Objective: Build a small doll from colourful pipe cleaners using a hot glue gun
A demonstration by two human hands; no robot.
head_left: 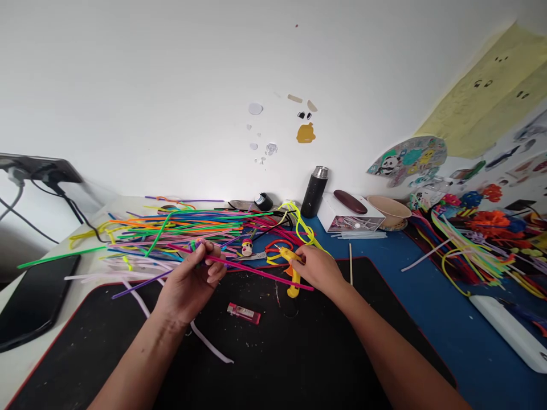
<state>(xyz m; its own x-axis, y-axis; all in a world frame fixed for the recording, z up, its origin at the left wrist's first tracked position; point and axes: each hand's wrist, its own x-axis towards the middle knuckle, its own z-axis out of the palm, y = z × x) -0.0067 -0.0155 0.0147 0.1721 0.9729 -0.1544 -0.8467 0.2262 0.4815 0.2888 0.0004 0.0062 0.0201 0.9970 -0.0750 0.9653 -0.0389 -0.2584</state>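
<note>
My left hand (192,279) is closed, pinching a magenta pipe cleaner (260,272) that slants down to the right. A small twisted green and purple pipe cleaner piece (196,250) sits at its fingertips, partly hidden by the fingers. My right hand (320,267) has its fingers round the top of a yellow hot glue gun (293,279), whose nozzle points up and left and whose handle reaches the black mat. Just beyond the gun lie orange-handled scissors (273,250). A pink lighter (244,313) rests on the mat between my forearms.
Many coloured pipe cleaners (183,225) spread along the back left. Behind stand a black bottle (315,192) and a white box (348,219). A black phone-like slab (36,299) lies left. More pipe cleaners (465,245) and a white glue-gun-like bar (508,330) are at right.
</note>
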